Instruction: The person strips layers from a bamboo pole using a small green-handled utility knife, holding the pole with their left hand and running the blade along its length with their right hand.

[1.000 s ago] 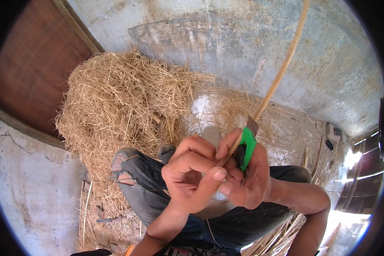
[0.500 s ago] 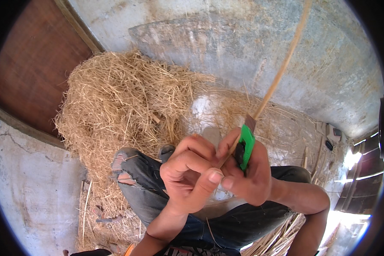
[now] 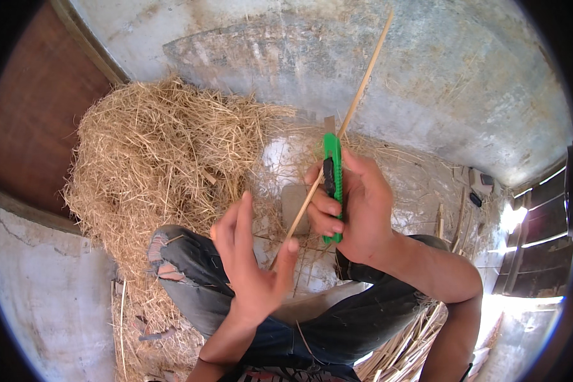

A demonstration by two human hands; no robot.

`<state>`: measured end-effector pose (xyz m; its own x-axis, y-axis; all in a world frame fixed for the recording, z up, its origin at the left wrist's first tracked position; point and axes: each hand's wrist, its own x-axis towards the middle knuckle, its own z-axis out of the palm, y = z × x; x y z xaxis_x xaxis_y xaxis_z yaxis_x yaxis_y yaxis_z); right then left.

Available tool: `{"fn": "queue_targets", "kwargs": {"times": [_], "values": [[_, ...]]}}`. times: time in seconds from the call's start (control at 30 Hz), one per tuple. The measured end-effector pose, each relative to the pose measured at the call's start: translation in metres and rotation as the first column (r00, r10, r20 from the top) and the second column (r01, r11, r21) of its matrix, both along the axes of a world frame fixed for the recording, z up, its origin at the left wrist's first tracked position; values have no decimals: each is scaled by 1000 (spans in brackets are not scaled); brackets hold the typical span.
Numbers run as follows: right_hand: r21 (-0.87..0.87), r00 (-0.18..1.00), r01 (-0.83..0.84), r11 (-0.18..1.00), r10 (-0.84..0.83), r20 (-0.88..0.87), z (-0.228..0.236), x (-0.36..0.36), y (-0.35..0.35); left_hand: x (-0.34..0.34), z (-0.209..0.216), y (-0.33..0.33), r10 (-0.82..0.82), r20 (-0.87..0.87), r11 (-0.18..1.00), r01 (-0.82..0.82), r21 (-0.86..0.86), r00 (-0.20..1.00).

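My right hand [image 3: 368, 207] is wrapped round a green utility knife [image 3: 331, 145], its blade out and pointing up. A long, thin light-brown stick [image 3: 366, 76] runs slantwise behind the knife and through the same hand, with its far end high up before the wall. My left hand [image 3: 251, 270] is open, its fingers stretched and the thumb apart. Between that thumb and the fingers lies the lower end of the stick, partly hidden; I see no grip on it.
A big heap of dry straw [image 3: 153, 153] lies at the left, against a concrete wall [image 3: 267, 63] and a brown panel [image 3: 38, 102]. Below my hands are my legs in dark trousers [image 3: 356, 318]. Cut sticks [image 3: 407, 344] lie by my right leg, and a small block [image 3: 294, 205] sits ahead.
My left hand has opened and moved away from the right hand. The right hand has shifted left and turned the knife more upright, and the stick's far end has come leftward into view.
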<state>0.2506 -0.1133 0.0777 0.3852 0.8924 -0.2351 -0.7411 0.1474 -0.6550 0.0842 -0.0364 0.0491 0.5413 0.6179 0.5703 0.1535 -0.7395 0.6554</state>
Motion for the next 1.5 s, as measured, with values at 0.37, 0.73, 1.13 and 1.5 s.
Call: {"fn": "queue_targets", "kwargs": {"times": [0.37, 0.73, 1.13, 1.5], "values": [[-231, 981, 186, 955, -195, -17, -11, -2, 9, 5, -36, -55, -206, -414, 916, 323, 236, 886], [-212, 973, 229, 950, -224, 47, -11, -12, 10, -5, -39, -65, -237, -191, 945, 272, 182, 953], [-167, 982, 180, 969, -168, 86, -12, -23, 5, -12, -61, -50, -259, -233, 941, 299, 157, 937], [-107, 945, 216, 971, -180, 273, -19, -1, 12, -29, -55, -53, -299, -341, 856, 408, 317, 891]]}}
